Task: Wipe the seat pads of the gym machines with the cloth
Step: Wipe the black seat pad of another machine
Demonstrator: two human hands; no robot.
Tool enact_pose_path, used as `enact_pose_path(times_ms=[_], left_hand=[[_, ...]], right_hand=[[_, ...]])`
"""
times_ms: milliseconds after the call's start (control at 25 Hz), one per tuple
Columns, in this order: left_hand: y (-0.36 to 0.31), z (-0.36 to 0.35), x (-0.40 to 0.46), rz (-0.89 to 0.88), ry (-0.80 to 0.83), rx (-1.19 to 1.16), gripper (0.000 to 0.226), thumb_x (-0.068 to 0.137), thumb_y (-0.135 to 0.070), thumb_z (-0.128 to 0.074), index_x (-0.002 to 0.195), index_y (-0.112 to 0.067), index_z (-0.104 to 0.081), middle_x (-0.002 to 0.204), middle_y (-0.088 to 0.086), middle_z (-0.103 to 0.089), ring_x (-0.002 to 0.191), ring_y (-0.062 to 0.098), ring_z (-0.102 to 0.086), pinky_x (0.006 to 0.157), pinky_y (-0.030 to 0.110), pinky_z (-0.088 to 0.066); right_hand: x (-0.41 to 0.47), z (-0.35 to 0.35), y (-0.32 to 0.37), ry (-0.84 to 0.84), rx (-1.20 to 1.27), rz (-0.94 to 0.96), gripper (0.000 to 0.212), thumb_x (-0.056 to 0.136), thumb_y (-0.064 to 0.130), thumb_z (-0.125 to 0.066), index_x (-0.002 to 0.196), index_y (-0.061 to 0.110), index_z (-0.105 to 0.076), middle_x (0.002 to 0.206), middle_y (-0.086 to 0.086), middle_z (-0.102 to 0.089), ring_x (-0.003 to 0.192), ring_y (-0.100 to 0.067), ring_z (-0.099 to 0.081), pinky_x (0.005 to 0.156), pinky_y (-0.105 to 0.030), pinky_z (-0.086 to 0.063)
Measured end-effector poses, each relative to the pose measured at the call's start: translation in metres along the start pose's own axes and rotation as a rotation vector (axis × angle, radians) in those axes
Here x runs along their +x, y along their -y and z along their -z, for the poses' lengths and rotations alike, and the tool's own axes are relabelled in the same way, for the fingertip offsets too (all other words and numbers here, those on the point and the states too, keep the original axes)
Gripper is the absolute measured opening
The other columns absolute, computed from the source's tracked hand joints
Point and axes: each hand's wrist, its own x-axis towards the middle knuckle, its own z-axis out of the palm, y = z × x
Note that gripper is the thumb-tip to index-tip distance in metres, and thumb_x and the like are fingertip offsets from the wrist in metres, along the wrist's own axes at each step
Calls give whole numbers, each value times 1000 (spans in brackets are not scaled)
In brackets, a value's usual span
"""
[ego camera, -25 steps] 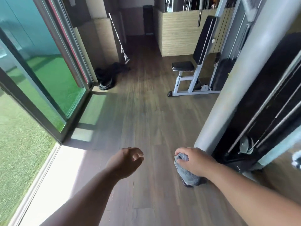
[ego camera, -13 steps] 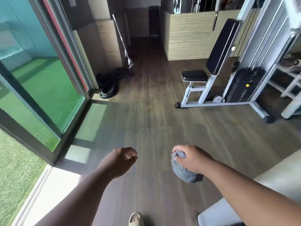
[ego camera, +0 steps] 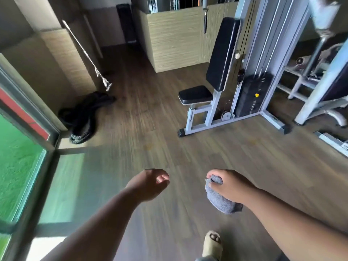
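Note:
My right hand (ego camera: 230, 185) grips a bunched grey cloth (ego camera: 220, 201) over the wooden floor, low and right of centre. My left hand (ego camera: 149, 183) hangs beside it with fingers loosely curled, holding nothing. Ahead stands a white-framed cable machine with a black seat pad (ego camera: 195, 96) and a tall black back pad (ego camera: 221, 53). Both hands are well short of the seat.
A black battle rope (ego camera: 82, 117) lies coiled by the wall at the left, with a metal bar (ego camera: 88, 57) leaning above it. Glass doors (ego camera: 18, 157) run along the left. More white machine frames (ego camera: 320, 95) stand at the right. My sandalled foot (ego camera: 211, 244) shows at the bottom.
I have walked past a grey column toward the seated machine, which now looks larger and nearer. The view swung right. Both hands keep their pose, the cloth still in my right.

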Motion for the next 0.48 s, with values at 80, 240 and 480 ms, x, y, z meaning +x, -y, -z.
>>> enact_pose_path(times_ms=[80,240,480], left_hand=[[-3,15,66,16,-18,1,22,92,-45,-58,110,-37,-69,101,-18,-71,90,2,-66,83,25,-55],[-16,44,172,36,-64,-54,19,93,-44,-59,107,-38,-70,99,-19,-71,89,0,-66,83,23,-54],[-15,74,301,44,-25,-97,22,94,-44,-59,113,-37,-68,99,-21,-67,90,-3,-64,80,19,-50]], right_hand=[[66,27,-12,-1,-2,3,18,88,49,-57,105,46,-57,84,18,-63,80,-11,-61,71,-30,-49],[174,81,-23,32,-6,25,17,89,49,-55,105,46,-56,99,19,-65,88,-12,-62,76,-30,-51],[301,134,-32,48,-19,36,18,88,50,-56,106,45,-56,102,16,-66,89,-11,-61,78,-31,-52]])
